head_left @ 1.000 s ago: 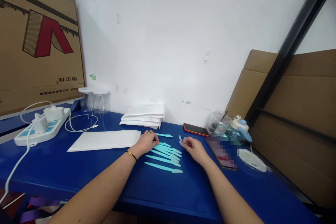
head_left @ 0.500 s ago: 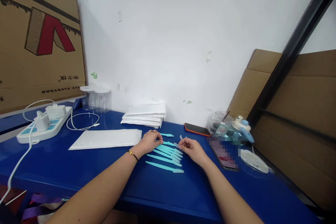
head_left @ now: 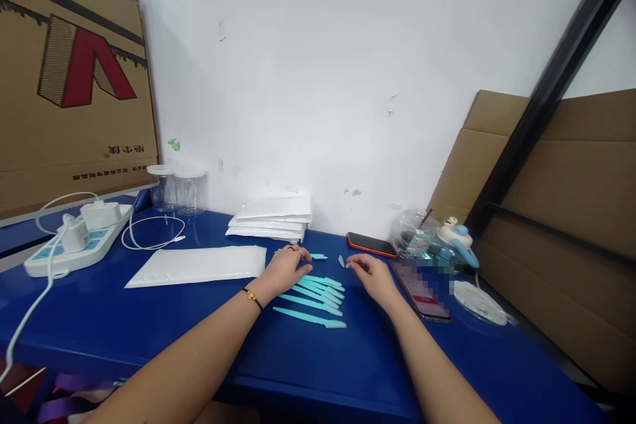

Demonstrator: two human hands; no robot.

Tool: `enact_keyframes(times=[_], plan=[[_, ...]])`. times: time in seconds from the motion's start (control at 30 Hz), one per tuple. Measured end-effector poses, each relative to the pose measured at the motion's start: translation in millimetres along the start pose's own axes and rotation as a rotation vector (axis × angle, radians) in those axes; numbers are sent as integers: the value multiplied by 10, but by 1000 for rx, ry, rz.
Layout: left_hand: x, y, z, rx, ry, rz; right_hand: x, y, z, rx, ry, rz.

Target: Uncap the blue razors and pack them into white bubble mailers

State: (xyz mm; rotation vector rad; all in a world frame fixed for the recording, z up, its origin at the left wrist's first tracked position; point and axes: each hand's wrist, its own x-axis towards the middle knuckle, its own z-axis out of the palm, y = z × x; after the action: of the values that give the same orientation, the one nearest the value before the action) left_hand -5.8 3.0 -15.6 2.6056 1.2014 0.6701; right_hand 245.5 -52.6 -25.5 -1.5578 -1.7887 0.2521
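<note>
Several slim turquoise tools (head_left: 311, 320) lie side by side on the blue table, with pale caps at their right ends. Over their upper left ends is my left hand (head_left: 287, 270), its thumb apart from the fingers and nothing visibly held. Just beyond its fingertips another turquoise tool (head_left: 319, 256) lies flat. My right hand (head_left: 371, 275) has its thumb and index finger close together beside small translucent caps (head_left: 342, 261); whether it grips one is too small to tell.
A white padded envelope (head_left: 199, 265) lies left, with stacked envelopes (head_left: 273, 215) behind. An orange-edged phone (head_left: 371, 244), another phone (head_left: 422, 295) and a teapot-like jar (head_left: 454, 245) stand or lie right. A power strip (head_left: 79, 245) and clear jars (head_left: 190, 192) are at left.
My right hand has moved slightly right and away from the tools' capped ends. My left thumb has come away from the fingers, and a tool there now lies lower, among the row.
</note>
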Motion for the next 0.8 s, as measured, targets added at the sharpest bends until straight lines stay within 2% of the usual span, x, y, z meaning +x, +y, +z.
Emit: enact_keyframes(times=[0.07, 0.17, 0.27, 0.33, 0.6, 0.8], plan=[[55, -74, -2, 100, -1, -27, 29, 138, -50, -61, 65, 17], [126, -150, 10, 177, -36, -25, 44, 236, -58, -111, 12, -5], [148, -148, 12, 204, -55, -2, 49, 194, -19, -228, -126, -36], [137, -116, -8, 226, -60, 16, 52, 134, -1, -286, -170, -35], [37, -18, -97, 272, -64, 128, -6, 21, 17, -311, -137, 80], [0, 10, -92, 183, 29, 96, -40, 57, 3, -234, -159, 100]])
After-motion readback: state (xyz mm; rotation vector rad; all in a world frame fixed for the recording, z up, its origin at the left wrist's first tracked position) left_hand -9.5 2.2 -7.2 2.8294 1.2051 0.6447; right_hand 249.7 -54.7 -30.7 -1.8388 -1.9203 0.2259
